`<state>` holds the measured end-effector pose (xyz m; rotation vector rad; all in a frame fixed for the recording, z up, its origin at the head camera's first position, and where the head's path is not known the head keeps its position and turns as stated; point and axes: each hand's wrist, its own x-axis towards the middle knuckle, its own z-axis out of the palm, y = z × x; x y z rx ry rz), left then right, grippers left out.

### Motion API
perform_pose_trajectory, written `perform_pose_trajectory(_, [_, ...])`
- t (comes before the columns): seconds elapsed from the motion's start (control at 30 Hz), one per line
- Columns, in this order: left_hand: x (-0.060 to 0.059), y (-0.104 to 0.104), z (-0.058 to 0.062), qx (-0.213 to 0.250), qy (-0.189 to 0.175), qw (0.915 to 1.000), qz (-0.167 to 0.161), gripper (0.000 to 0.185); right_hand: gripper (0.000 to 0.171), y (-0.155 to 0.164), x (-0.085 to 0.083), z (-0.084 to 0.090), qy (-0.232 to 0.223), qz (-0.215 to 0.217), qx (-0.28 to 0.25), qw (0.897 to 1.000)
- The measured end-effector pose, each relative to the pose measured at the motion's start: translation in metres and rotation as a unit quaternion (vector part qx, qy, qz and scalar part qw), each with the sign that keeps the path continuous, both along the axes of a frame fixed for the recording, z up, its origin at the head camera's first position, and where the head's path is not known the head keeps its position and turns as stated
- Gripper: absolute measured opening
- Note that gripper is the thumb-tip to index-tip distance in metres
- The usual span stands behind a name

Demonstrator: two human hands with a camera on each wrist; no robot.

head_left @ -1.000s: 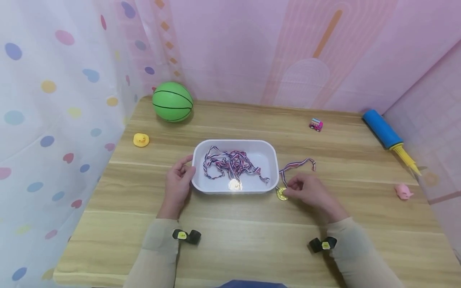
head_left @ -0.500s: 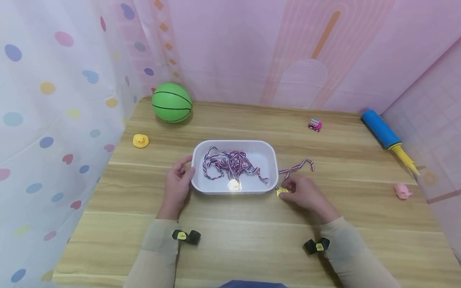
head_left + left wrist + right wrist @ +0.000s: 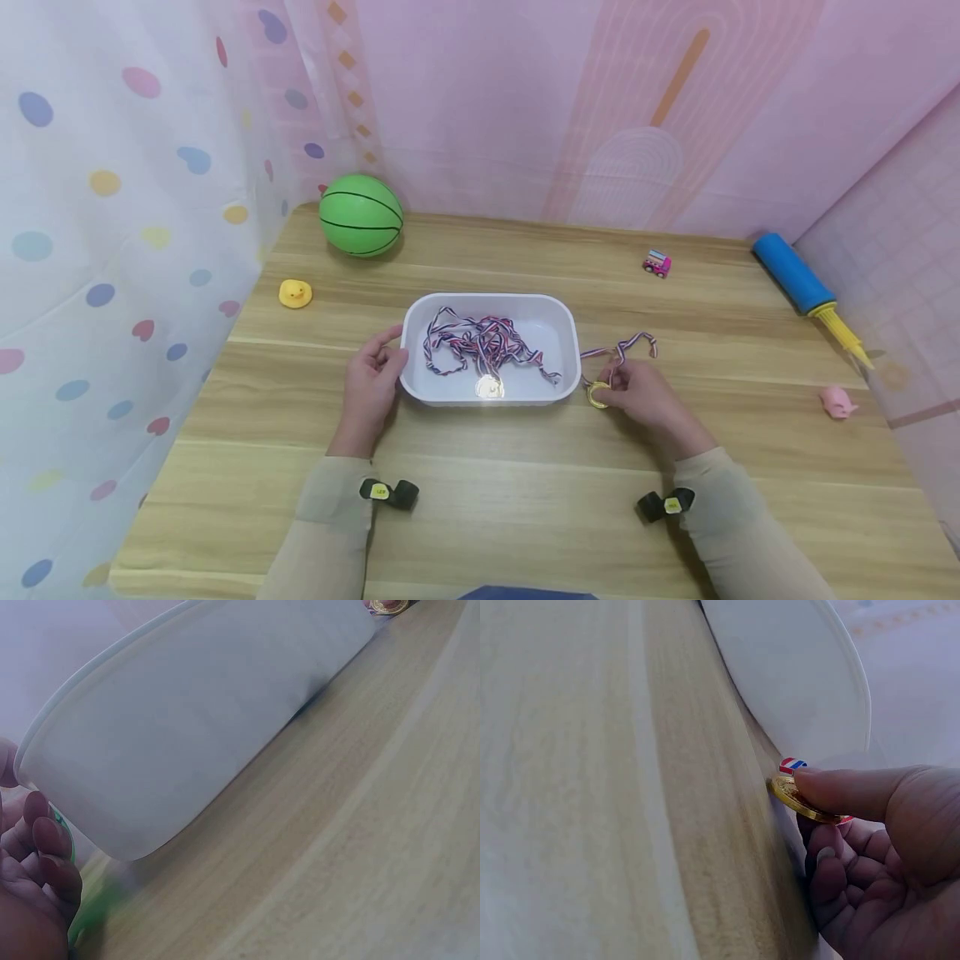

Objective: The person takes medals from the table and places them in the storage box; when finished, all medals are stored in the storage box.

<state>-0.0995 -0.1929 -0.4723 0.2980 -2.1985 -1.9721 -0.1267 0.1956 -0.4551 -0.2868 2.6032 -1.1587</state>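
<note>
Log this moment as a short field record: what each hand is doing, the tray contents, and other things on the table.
left hand: grips left end of white tray
right hand: pinches gold medal beside tray, ribbon trailing on table
tray contents: tangled striped ribbons, one medal
other items: green ball, yellow duck, toy car, blue pump, pink pig

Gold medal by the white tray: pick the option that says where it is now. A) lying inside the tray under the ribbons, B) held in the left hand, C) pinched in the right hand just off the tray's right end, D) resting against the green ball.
C: the right hand pinches the gold medal between thumb and fingers beside the white tray, outside its rim.
</note>
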Motion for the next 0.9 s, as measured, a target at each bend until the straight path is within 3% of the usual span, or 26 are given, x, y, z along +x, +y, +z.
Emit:
perform_pose_trajectory(0.3, [-0.001, 0.000, -0.003, -0.002, 0.007, 1.0000, 0.004, 0.033, 0.026, 0.006, -0.001, 0.001, -0.043, -0.039, -0.030, 0.998])
perform_pose_trajectory(0.7, [-0.001, -0.001, -0.002, -0.005, 0.012, 0.9999, 0.002, 0.032, 0.030, 0.015, -0.002, 0.006, -0.052, -0.050, -0.060, 0.996])
perform_pose_trajectory(0.9, [-0.002, 0.000, -0.004, -0.002, 0.018, 0.9998, 0.003, 0.031, 0.024, 0.016, -0.003, 0.013, -0.024, -0.044, -0.061, 0.997])
